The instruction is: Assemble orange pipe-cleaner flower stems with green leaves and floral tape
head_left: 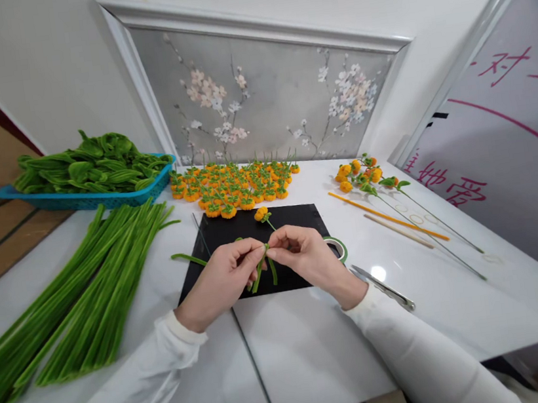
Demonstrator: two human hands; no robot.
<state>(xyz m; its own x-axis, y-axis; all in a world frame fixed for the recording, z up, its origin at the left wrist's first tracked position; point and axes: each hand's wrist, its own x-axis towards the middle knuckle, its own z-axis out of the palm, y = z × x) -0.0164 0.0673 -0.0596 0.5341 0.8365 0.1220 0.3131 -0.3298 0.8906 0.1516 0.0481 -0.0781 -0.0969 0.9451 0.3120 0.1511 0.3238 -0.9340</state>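
Right between both hands, a green pipe cleaner stem (pixel 261 274) with an orange flower (pixel 261 214) on top is pinched by the left hand (pixel 222 280) and right hand (pixel 306 256), fingertips together, over a black mat (pixel 295 218). Beyond lie orange blossoms (pixel 232 190).

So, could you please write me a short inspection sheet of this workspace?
Surface: white table, black mat in the middle.
Job's things: green stem with orange flower, pinched over the mat.
Clutter: green stem pile, blue tray of leaves, orange flower heads, finished sprigs, scissors, tape roll.
Grippers: left hand and right hand both grip the stem.
Cables: thin wire along the table.
Surroundings: blossom picture, white wall.
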